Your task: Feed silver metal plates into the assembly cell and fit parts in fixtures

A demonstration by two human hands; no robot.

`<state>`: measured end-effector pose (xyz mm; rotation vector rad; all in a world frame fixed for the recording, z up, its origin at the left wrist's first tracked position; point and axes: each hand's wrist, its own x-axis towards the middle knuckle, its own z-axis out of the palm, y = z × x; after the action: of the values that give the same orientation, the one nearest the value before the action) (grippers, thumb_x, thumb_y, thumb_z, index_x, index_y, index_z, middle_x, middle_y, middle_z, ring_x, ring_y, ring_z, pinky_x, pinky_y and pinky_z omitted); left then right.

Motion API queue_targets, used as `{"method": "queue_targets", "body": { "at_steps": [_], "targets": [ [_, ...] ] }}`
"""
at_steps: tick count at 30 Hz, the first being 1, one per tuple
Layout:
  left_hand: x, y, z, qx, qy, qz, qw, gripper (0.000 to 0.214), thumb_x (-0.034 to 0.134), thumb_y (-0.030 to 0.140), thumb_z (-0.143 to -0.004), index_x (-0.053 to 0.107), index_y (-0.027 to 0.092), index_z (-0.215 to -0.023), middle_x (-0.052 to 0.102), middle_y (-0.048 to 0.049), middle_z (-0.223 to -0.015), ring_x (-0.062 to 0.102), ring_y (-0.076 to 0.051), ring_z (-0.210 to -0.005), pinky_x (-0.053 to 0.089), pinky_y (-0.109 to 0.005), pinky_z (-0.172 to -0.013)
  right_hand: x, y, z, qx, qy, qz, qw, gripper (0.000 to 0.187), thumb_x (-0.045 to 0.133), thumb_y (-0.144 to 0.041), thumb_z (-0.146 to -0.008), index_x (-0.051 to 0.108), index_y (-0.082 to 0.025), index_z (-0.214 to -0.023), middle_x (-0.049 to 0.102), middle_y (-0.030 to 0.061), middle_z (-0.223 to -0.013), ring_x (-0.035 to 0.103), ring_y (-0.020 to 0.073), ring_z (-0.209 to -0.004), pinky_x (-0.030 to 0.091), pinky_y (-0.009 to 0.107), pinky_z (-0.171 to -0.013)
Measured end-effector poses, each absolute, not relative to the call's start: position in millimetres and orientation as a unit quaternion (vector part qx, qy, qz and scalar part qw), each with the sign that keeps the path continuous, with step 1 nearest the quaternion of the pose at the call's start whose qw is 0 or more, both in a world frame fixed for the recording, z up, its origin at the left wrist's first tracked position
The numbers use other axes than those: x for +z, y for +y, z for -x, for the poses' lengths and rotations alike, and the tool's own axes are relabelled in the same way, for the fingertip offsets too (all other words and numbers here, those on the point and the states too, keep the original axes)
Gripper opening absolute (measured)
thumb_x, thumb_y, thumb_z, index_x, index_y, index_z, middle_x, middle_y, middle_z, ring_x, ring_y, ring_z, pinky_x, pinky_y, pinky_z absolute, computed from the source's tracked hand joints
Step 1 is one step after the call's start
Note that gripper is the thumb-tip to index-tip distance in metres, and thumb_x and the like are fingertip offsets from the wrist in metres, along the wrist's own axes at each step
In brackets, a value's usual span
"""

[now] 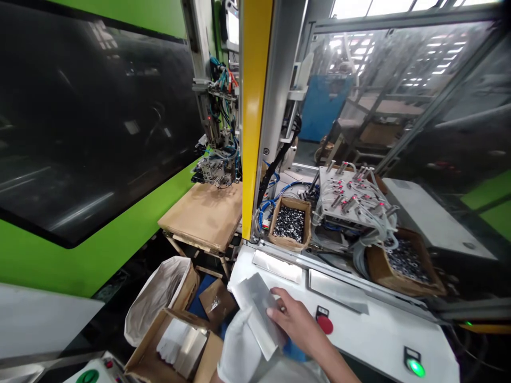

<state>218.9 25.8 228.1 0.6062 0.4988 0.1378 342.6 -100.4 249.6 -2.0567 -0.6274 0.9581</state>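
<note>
A small stack of thin silver metal sheets (259,306) is held over the near edge of the white bench. My left hand (239,343), in a white glove, is closed around its lower left side. My bare right hand (293,316) has its thumb and fingers on the right edge of the sheets. More flat silver sheets (337,290) lie on the bench beyond my right hand, and another silver piece (277,265) lies to their left.
A red button (324,324) and a lit green button (415,367) are on the white bench (379,340). Boxes of small metal parts (289,223) stand behind the frame. A carton of pale sheets (139,354) is at lower left. A yellow post (255,117) rises ahead.
</note>
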Motion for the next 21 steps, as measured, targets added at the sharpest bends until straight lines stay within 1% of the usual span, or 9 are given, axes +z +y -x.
{"method": "queue_targets", "body": {
  "at_steps": [2, 4, 7, 10, 16, 19, 21],
  "targets": [
    [221.6, 23.6, -221.6, 0.072, 0.252, -0.291, 0.92, 0.045, 0.061, 0.048, -0.089, 0.064, 0.023, -0.126, 0.065, -0.0116, -0.138, 0.06, -0.028, -0.127, 0.05, -0.055, -0.109, 244.8, -103.7, -345.5, 0.374, -0.237, 0.791, 0.422, 0.042, 0.055, -0.046, -0.094, 0.055, -0.025, -0.13, 0.072, 0.006, -0.105, 0.069, 0.0236, -0.089, 0.052, 0.034, -0.078],
    [213.9, 21.2, -226.0, 0.08, 0.266, -0.285, 0.917, 0.043, 0.064, 0.046, -0.088, 0.065, 0.024, -0.125, 0.065, -0.0117, -0.138, 0.059, -0.029, -0.128, 0.05, -0.054, -0.109, 243.8, -106.5, -347.1, 0.37, -0.237, 0.78, 0.445, 0.038, 0.057, -0.048, -0.092, 0.06, -0.025, -0.122, 0.072, 0.005, -0.104, 0.068, 0.0234, -0.091, 0.052, 0.033, -0.079],
    [206.4, 18.6, -230.4, 0.09, 0.279, -0.276, 0.915, 0.041, 0.065, 0.043, -0.088, 0.065, 0.022, -0.123, 0.067, -0.0117, -0.134, 0.061, -0.029, -0.125, 0.052, -0.053, -0.107, 248.0, -107.8, -345.5, 0.358, -0.241, 0.788, 0.44, 0.031, 0.058, -0.048, -0.091, 0.065, -0.025, -0.111, 0.072, 0.0026, -0.097, 0.066, 0.0225, -0.087, 0.051, 0.031, -0.075],
    [207.7, 17.9, -228.9, 0.098, 0.275, -0.269, 0.918, 0.043, 0.063, 0.043, -0.089, 0.063, 0.019, -0.124, 0.066, -0.0111, -0.133, 0.063, -0.027, -0.12, 0.055, -0.052, -0.102, 251.3, -105.9, -342.4, 0.354, -0.237, 0.797, 0.429, 0.026, 0.059, -0.045, -0.09, 0.068, -0.025, -0.104, 0.07, 0.0009, -0.088, 0.063, 0.0213, -0.082, 0.05, 0.03, -0.073],
    [215.6, 17.1, -225.1, 0.103, 0.279, -0.269, 0.916, 0.043, 0.064, 0.044, -0.089, 0.063, 0.021, -0.124, 0.067, -0.0105, -0.128, 0.065, -0.026, -0.114, 0.059, -0.048, -0.095, 244.6, -103.3, -344.6, 0.359, -0.238, 0.787, 0.442, 0.024, 0.059, -0.046, -0.089, 0.068, -0.024, -0.097, 0.07, 0.001, -0.087, 0.062, 0.0204, -0.078, 0.048, 0.03, -0.07],
    [216.5, 17.1, -225.8, 0.109, 0.285, -0.273, 0.912, 0.042, 0.064, 0.044, -0.089, 0.063, 0.02, -0.123, 0.068, -0.0103, -0.128, 0.065, -0.026, -0.115, 0.058, -0.049, -0.096, 244.2, -106.2, -353.0, 0.339, -0.248, 0.789, 0.449, 0.028, 0.056, -0.048, -0.092, 0.065, -0.022, -0.097, 0.069, 0.0008, -0.084, 0.062, 0.0198, -0.076, 0.048, 0.029, -0.069],
    [217.4, 17.5, -226.7, 0.117, 0.291, -0.279, 0.908, 0.04, 0.063, 0.044, -0.089, 0.064, 0.02, -0.122, 0.067, -0.0103, -0.129, 0.064, -0.026, -0.117, 0.057, -0.05, -0.098, 246.4, -108.4, -363.3, 0.305, -0.256, 0.802, 0.444, 0.032, 0.051, -0.05, -0.095, 0.063, -0.021, -0.1, 0.07, 0.0019, -0.083, 0.063, 0.0206, -0.075, 0.05, 0.03, -0.068]
  ]
}}
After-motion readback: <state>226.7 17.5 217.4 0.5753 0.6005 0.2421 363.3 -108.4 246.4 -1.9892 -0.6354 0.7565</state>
